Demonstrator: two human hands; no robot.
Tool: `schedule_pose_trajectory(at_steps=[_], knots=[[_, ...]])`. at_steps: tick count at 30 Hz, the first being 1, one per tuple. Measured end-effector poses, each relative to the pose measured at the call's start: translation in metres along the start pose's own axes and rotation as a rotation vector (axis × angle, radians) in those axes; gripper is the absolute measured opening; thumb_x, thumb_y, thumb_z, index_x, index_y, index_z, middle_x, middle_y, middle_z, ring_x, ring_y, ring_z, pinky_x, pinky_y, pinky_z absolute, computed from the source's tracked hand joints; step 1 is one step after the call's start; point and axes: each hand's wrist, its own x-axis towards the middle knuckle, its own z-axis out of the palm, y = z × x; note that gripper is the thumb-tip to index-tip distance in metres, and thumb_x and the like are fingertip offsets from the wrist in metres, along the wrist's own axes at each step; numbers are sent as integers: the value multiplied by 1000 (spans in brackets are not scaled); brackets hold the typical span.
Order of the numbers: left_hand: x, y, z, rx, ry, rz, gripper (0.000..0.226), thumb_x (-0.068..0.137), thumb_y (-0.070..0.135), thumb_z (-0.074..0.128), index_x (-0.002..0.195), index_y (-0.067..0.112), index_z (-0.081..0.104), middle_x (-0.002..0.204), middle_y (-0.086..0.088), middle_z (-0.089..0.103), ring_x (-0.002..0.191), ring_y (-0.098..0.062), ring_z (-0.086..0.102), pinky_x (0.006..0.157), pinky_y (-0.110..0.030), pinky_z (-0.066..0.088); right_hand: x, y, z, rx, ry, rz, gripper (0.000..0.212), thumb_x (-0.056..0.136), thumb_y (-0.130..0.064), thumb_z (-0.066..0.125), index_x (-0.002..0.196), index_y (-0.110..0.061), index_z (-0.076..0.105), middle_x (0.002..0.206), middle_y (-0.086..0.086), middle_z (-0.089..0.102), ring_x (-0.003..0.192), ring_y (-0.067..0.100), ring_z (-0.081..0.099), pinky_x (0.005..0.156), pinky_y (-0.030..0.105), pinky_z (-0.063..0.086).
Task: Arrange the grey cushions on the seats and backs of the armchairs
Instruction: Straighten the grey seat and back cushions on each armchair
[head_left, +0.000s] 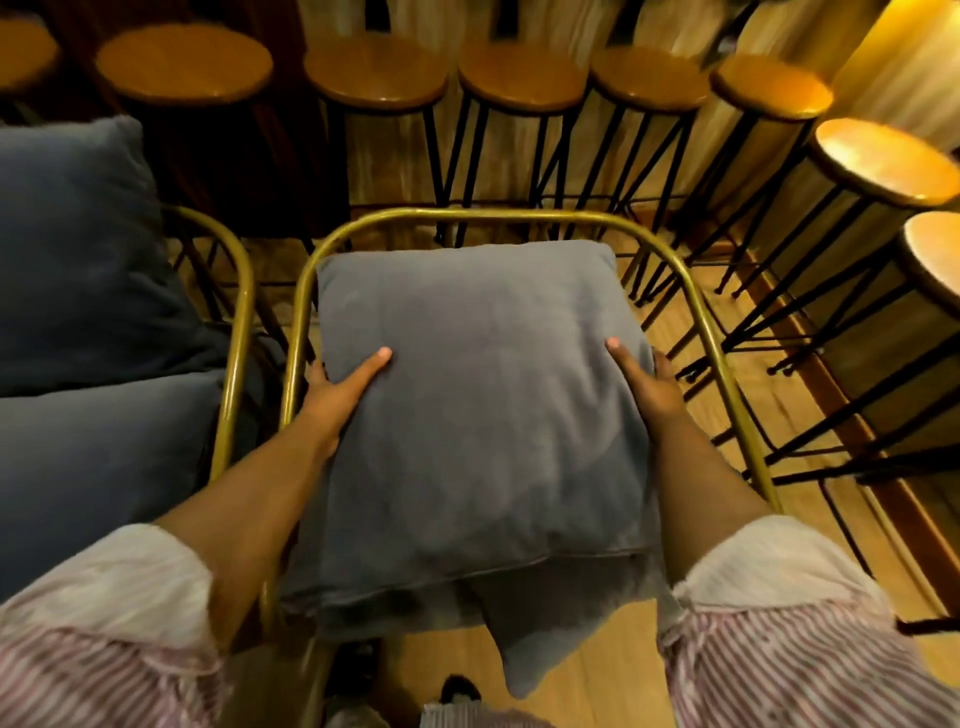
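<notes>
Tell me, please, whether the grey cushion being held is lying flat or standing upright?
Roughly flat: the grey cushion shows its broad face upward inside the brass armchair frame, gripped at both sides.

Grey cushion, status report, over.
Left hand and right hand grip grey cushion by its sides, inside brass armchair frame. Nothing in the way.

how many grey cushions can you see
4: one held cushion above the brass chair, a second cushion beneath it, a back cushion and seat cushion on the left armchair. Others may be hidden.

row of round wooden stools (521, 78), wooden floor (597, 670), warm light
</notes>
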Motion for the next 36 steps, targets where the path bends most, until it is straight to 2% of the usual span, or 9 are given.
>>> schedule_pose_trajectory(at_steps=[6, 12, 15, 20, 23, 26, 28, 32, 36], knots=[[-36, 47, -14, 13, 5, 176, 89, 75, 38, 76, 147, 23, 26, 147, -4, 41, 129, -29, 46, 95, -36, 43, -34, -23, -8, 56, -16, -142, 97, 62, -70, 69, 144, -42, 25, 154, 1, 32, 136, 33, 38, 109, 53, 36], [-69, 74, -90, 28, 92, 213, 89, 76, 43, 73, 147, 24, 24, 148, -6, 39, 127, -30, 46, 95, -39, 43, -76, -50, 36, 13, -148, -256, 99, 60, -68, 72, 144, -31, 34, 147, 2, 44, 130, 28, 47, 105, 46, 42], [-79, 79, -141, 51, 153, 212, 84, 79, 42, 71, 146, 23, 26, 147, -7, 40, 126, -32, 47, 90, -37, 41, -97, -58, 78, -41, -218, -267, 113, 45, -82, 67, 142, -34, 34, 146, 4, 46, 129, 30, 48, 105, 49, 42], [-84, 81, -244, 45, 290, 205, 80, 79, 37, 72, 144, 16, 31, 144, -8, 43, 126, -31, 48, 88, -34, 40, -145, -66, 171, -42, -342, -305, 85, 75, -56, 68, 145, -28, 29, 151, 7, 37, 133, 33, 43, 106, 46, 41], [-82, 82, -314, 69, 353, 226, 75, 80, 34, 72, 142, 14, 35, 136, -2, 48, 125, -25, 48, 89, -30, 38, -178, -64, 234, -28, -415, -289, 89, 72, -55, 71, 146, -29, 29, 151, 6, 36, 132, 30, 43, 105, 46, 42], [-74, 81, -377, 91, 378, 206, 76, 81, 34, 71, 144, 17, 33, 146, -6, 43, 129, -28, 46, 90, -30, 37, -207, -58, 293, -22, -450, -268, 93, 69, -59, 72, 146, -31, 28, 152, 5, 35, 133, 31, 43, 106, 51, 41], [-64, 78, -418, 130, 398, 184, 78, 81, 36, 70, 146, 18, 32, 149, -8, 41, 132, -30, 44, 93, -32, 36, -226, -51, 335, -37, -461, -252, 94, 68, -61, 71, 146, -33, 27, 153, 5, 35, 133, 33, 42, 106, 52, 40], [-38, 71, -479, 214, 420, 107, 87, 79, 44, 69, 149, 23, 22, 155, -9, 31, 138, -35, 35, 110, -47, 30, -251, -37, 403, -102, -471, -233, 107, 53, -77, 66, 145, -40, 26, 153, 4, 35, 134, 32, 42, 107, 53, 39], [-2, 59, -524, 281, 357, 49, 88, 80, 44, 68, 150, 21, 20, 155, -9, 31, 139, -34, 34, 111, -46, 30, -254, -24, 455, -251, -479, -229, 95, 69, -71, 61, 148, -39, 18, 155, 6, 30, 139, 34, 34, 113, 51, 30]])
